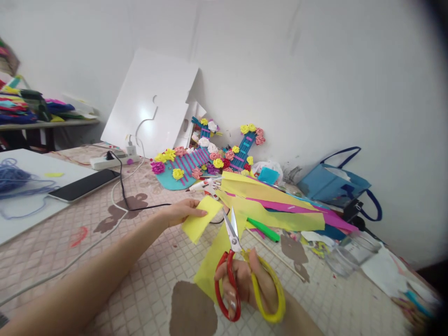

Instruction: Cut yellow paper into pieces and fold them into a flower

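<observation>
Between thumb and fingers, my left hand (184,212) pinches a small yellow piece of crepe paper (203,219) above the table. My right hand (245,280) grips scissors (234,235) with one red and one yellow handle loop. Their blades stand slightly apart, pointing up and away, just right of the paper piece. Beneath the scissors lies a longer yellow paper strip (212,261), partly hidden by my right hand. A green marker-like stick (263,229) and a thin wooden stick (280,256) rest to the right of the blades.
Behind are a white glue gun (203,185), layered yellow and magenta paper sheets (280,210), and a flower-covered craft piece (189,165). A phone (85,185), power strip (108,160) and cables occupy the left. To the right are a clear container (352,254) and a blue bag (332,182).
</observation>
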A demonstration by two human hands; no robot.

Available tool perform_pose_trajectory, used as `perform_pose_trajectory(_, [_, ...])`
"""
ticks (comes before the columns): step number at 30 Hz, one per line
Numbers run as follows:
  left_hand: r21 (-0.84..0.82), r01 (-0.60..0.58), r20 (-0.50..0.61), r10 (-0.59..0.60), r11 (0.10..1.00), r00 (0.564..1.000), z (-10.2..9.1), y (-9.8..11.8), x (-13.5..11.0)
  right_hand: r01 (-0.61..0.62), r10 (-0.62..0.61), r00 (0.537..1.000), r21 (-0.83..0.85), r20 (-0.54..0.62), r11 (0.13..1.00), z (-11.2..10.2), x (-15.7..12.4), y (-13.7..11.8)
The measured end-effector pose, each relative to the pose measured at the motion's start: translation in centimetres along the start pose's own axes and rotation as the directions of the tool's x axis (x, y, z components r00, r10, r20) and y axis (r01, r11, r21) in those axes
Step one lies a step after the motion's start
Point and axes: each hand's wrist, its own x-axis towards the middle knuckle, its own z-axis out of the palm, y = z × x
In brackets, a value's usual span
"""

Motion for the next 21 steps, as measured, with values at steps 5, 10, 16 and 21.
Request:
perform_pose_trajectory(5, [0.003, -0.004, 0.034, 0.004, 1.0, 0.999, -0.03, -0.04, 0.0, -0.033, 0.033, 0.999, 0.03, -0.002, 0.999, -0.34, 0.12, 0.21])
perform_pose_trajectory(10, [0.025, -0.016, 0.066, 0.014, 1.0, 0.998, -0.15, -0.15, 0.03, -0.038, 0.04, 0.999, 0.053, -0.019, 0.998, -0.41, 0.06, 0.33])
perform_pose_trajectory(16, [0.069, -0.005, 0.095, -0.002, 0.998, 0.996, -0.18, -0.36, 0.11, -0.055, 0.054, 0.998, 0.098, 0.012, 0.994, -0.34, 0.24, 0.08])
perform_pose_trajectory(21, [0.132, -0.025, 0.121, 0.009, 0.991, 0.993, -0.39, -0.56, 0.15, -0.077, 0.078, 0.997, 0.129, -0.002, 0.989, -0.31, 0.31, -0.03])
